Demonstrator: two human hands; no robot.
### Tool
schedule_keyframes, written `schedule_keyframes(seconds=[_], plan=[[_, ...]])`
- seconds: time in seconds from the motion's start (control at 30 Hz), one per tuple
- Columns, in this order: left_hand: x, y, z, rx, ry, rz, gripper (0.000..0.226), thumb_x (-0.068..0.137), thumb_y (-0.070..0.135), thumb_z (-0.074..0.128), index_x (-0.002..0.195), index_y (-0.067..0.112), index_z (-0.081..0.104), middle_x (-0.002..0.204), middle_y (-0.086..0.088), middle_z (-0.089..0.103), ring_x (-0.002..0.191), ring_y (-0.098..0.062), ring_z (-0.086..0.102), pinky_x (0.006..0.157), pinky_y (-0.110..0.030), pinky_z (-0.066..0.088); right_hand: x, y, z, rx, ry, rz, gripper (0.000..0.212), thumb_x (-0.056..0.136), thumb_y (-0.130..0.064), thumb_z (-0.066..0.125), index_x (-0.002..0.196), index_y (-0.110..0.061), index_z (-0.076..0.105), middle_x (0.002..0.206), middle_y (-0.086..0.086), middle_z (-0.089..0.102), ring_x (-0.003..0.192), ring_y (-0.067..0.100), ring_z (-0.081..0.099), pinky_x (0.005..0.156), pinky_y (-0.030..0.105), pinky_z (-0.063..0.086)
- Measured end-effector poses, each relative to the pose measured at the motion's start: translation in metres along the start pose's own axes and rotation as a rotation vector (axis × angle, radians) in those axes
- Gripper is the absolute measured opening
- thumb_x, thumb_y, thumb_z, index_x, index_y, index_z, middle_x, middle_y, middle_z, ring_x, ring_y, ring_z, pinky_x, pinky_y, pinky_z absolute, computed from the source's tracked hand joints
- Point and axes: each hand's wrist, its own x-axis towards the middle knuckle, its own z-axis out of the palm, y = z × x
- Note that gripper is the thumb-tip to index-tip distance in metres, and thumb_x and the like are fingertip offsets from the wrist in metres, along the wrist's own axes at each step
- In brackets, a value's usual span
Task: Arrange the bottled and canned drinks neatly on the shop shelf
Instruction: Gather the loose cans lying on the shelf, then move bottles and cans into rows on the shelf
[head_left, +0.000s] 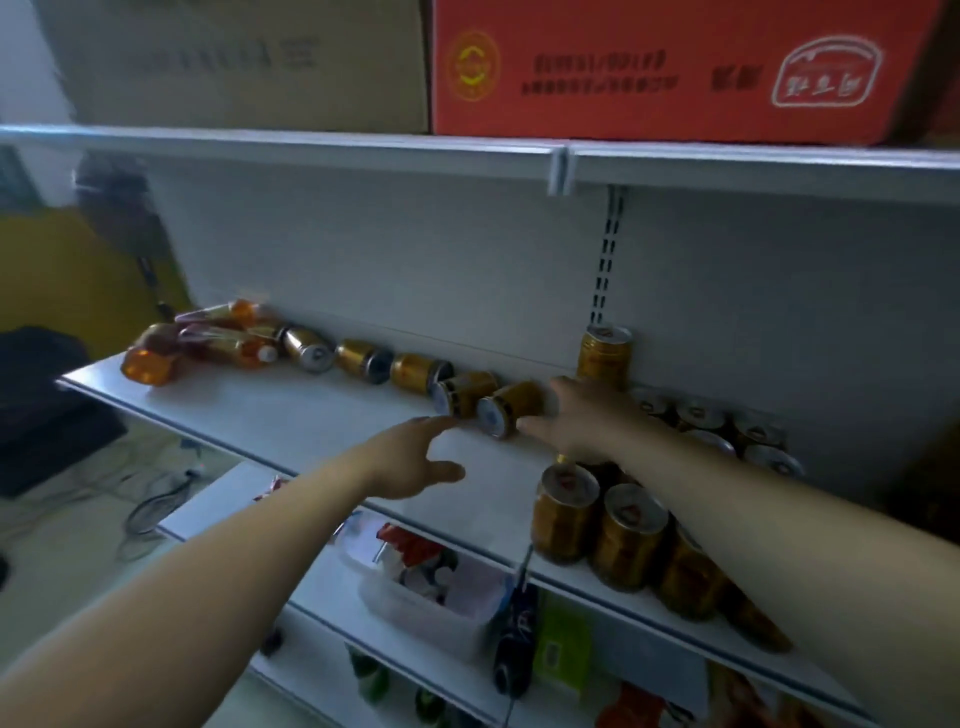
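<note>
Cans (511, 410) are lying on their sides in a loose row along the far edge of the white shelf (291, 415), with toppled bottles (208, 343) at the far left. Upright cans (597, 519) are standing grouped at the right, one stacked can (605, 356) rising behind. Both hands are reaching for the nearest fallen can: the right hand (582, 415) is touching its right side, fingers spread apart; the left hand (415, 460) is hovering just beside it, fingers apart, holding nothing. Judged step: collecting fallen cans. Next, the fingers need to be closing around this can, standing it upright beside the right group.
</note>
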Motion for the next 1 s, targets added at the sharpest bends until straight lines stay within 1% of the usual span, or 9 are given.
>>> schedule_keyframes(seconds=[0.07,0.17,0.33,0.43,0.6,0.7,0.8,0.93,1.0], plan=[[-0.004,-0.036,-0.014,-0.01,0.013,-0.032,0.077,0.084,0.053,0.06,0.147,0.033,0.022,0.156,0.001,0.023,0.136,-0.021,0.033,0.107,-0.033,0.028,0.022,-0.033,0.007,-0.035,-0.025,-0.002,0.088,0.08,-0.076,0.044,0.147,-0.02,0.03,0.15,0.008,0.034,0.132,0.03,0.038,0.101,0.042,0.039],[-0.012,-0.099,-0.042,-0.006,0.029,-0.091,0.075,0.084,0.05,0.062,0.146,0.034,0.024,0.155,0.001,0.025,0.135,-0.022,0.034,0.107,-0.034,0.029,0.056,-0.087,0.021,-0.046,-0.048,-0.007,0.085,0.079,-0.075,0.047,0.143,-0.021,0.036,0.146,0.008,0.04,0.126,0.029,0.043,0.098,0.04,0.04],[-0.029,-0.202,-0.094,-0.001,0.045,-0.187,0.073,0.085,0.047,0.062,0.147,0.029,0.026,0.155,-0.003,0.026,0.137,-0.023,0.032,0.109,-0.033,0.027,0.109,-0.188,0.034,0.013,-0.055,-0.026,0.078,0.081,-0.07,0.051,0.139,-0.019,0.04,0.142,0.011,0.043,0.122,0.031,0.047,0.096,0.04,0.041],[-0.039,-0.247,-0.115,0.032,0.054,-0.223,0.074,0.085,0.048,0.061,0.147,0.029,0.025,0.154,-0.003,0.027,0.134,-0.022,0.036,0.107,-0.034,0.03,0.14,-0.246,0.04,0.01,-0.043,-0.079,0.076,0.082,-0.068,0.052,0.136,-0.016,0.043,0.142,0.014,0.043,0.124,0.032,0.047,0.093,0.037,0.04],[-0.037,-0.306,-0.135,0.089,0.105,-0.244,0.075,0.083,0.05,0.061,0.146,0.031,0.026,0.153,0.003,0.028,0.131,-0.019,0.041,0.104,-0.033,0.036,0.2,-0.327,0.055,0.009,-0.042,-0.148,0.069,0.08,-0.067,0.054,0.129,-0.019,0.048,0.135,0.013,0.049,0.119,0.031,0.05,0.095,0.038,0.043],[-0.024,-0.343,-0.145,0.17,0.157,-0.264,0.075,0.083,0.052,0.06,0.146,0.031,0.026,0.153,0.003,0.028,0.135,-0.02,0.035,0.107,-0.035,0.034,0.241,-0.365,0.069,0.028,-0.053,-0.177,0.072,0.081,-0.067,0.052,0.133,-0.018,0.045,0.138,0.013,0.046,0.121,0.031,0.048,0.096,0.038,0.043],[-0.002,-0.385,-0.16,0.235,0.169,-0.305,0.075,0.083,0.054,0.06,0.146,0.032,0.027,0.153,0.002,0.028,0.136,-0.022,0.032,0.109,-0.039,0.035,0.286,-0.394,0.088,0.005,-0.048,-0.201,0.071,0.08,-0.068,0.051,0.131,-0.019,0.047,0.136,0.012,0.048,0.122,0.031,0.048,0.097,0.038,0.043],[0.037,-0.443,-0.182,0.219,0.213,-0.363,0.074,0.081,0.056,0.06,0.144,0.029,0.032,0.148,-0.001,0.035,0.131,-0.027,0.037,0.106,-0.042,0.037,0.338,-0.42,0.12,0.032,-0.079,-0.206,0.064,0.081,-0.063,0.056,0.127,-0.02,0.046,0.131,0.009,0.048,0.12,0.03,0.048,0.089,0.036,0.04],[0.057,-0.467,-0.192,0.159,0.246,-0.438,0.074,0.082,0.056,0.058,0.144,0.028,0.031,0.144,-0.005,0.038,0.126,-0.03,0.042,0.102,-0.043,0.039,0.356,-0.428,0.137,0.051,-0.108,-0.189,0.066,0.082,-0.058,0.059,0.132,-0.019,0.041,0.133,0.01,0.046,0.122,0.03,0.047,0.093,0.037,0.042]])
